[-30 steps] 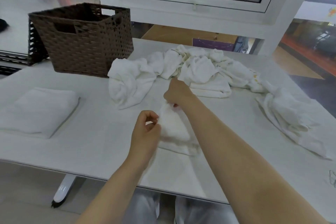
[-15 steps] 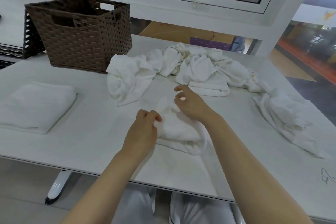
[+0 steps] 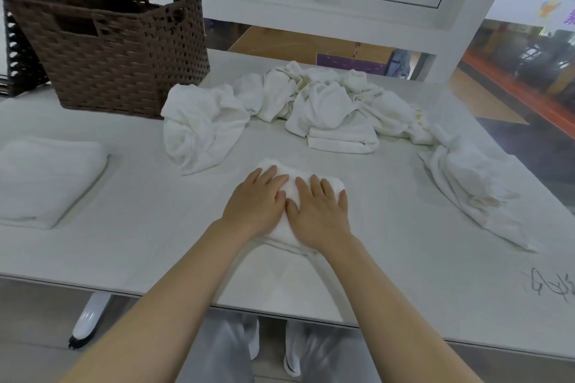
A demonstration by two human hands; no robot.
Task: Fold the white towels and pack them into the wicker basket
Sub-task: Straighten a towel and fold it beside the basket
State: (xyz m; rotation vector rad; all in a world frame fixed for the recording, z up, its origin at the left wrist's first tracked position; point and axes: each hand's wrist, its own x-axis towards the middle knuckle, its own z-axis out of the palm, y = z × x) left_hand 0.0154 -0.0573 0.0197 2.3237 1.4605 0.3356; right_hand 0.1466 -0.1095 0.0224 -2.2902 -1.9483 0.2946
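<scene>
I have my left hand [image 3: 255, 200] and right hand [image 3: 320, 211] flat, fingers straight, pressing a small folded towel [image 3: 291, 188] near the table's [image 3: 140, 227] front edge. The wicker basket [image 3: 124, 50] stands at the far left corner, crumpled towels [image 3: 311, 102] beside it.

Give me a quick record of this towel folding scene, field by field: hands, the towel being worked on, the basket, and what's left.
left hand: flat, pressing the small folded white towel
right hand: flat, pressing the same towel
brown wicker basket: far left on the white table, contents not visible
folded white towel stack: left of the hands
crumpled white towel pile: beyond the hands, unfolded
</scene>
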